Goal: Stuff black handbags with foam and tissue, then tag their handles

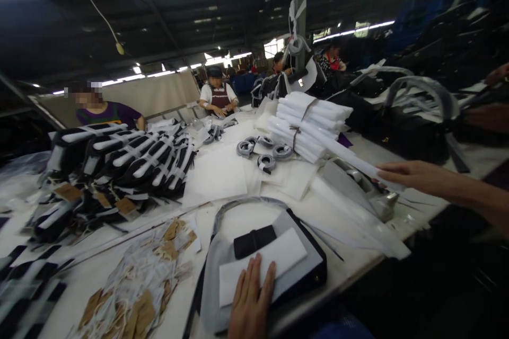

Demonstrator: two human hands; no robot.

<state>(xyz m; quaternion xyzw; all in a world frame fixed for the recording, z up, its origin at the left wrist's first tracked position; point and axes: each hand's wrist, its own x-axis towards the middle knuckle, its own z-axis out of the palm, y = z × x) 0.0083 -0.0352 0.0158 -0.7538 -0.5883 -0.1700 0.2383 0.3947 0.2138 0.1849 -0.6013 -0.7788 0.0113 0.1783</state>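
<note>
My left hand lies flat with fingers spread on a white folded sheet. The sheet rests on a black bag covered with greyish wrapping, beside a small black pouch. The bag's wrapped handle arches away behind it. At the right, my right hand pinches the near end of a long white foam strip. That strip reaches back to a tied stack of white foam pieces.
Black wrapped bags crowd the left, with tags and cords in front. Coiled straps lie mid-table. A grey dispenser stands near the right edge. Black bags are piled right. People work across the table.
</note>
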